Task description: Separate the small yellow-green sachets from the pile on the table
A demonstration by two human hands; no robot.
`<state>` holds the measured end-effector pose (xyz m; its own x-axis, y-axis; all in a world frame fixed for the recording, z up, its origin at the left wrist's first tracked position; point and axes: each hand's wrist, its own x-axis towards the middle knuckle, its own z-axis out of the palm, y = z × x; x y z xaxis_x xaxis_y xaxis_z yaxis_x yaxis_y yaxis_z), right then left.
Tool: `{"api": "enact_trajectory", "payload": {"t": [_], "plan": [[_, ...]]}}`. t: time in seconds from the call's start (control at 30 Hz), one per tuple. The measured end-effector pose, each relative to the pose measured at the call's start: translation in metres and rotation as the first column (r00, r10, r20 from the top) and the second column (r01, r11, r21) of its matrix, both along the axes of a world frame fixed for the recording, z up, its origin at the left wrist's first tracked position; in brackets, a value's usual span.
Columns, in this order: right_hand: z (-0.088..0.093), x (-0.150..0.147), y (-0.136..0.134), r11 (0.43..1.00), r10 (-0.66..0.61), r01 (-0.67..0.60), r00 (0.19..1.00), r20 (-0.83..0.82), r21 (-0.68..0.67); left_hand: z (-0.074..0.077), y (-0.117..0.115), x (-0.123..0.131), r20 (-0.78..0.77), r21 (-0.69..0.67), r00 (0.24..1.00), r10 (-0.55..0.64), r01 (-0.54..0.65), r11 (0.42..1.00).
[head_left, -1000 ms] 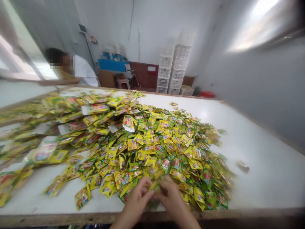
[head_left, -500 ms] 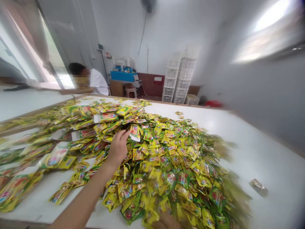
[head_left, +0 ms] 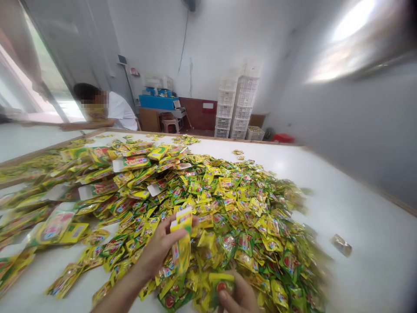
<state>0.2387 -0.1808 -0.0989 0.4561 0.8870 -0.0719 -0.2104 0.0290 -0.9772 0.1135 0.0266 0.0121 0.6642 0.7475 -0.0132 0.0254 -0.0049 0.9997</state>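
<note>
The left hand (head_left: 158,247) grips a slim yellow-and-green cardboard carton (head_left: 182,248), long axis pointing away, over heaped yellow-and-green plastic sachets (head_left: 228,191); nearer the body, rightward and apart, the right hand (head_left: 241,294) pinches a green, yellow-edged sachet (head_left: 219,278).

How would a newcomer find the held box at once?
On the white table is a pile of packets. Over its near side, the left hand grips a yellow box, its upper end white. Unlike the heaped boxes at left, it is held.
</note>
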Motion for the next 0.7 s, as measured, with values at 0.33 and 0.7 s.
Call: {"api": "enact_trajectory", "payload": {"t": [0.33, 0.7], "plan": [[0.016, 0.003, 0.025, 0.989, -0.146, 0.146, 0.953, -0.266, -0.020, -0.057, -0.072, -0.013, -0.150, -0.295, 0.932, 0.330, -0.360, 0.885], [0.030, -0.025, 0.007, 0.989, 0.124, -0.138, 0.973, -0.194, -0.058, -0.047, -0.071, -0.003, 0.149, -0.779, 0.957, 0.250, -0.043, 0.626]]}}
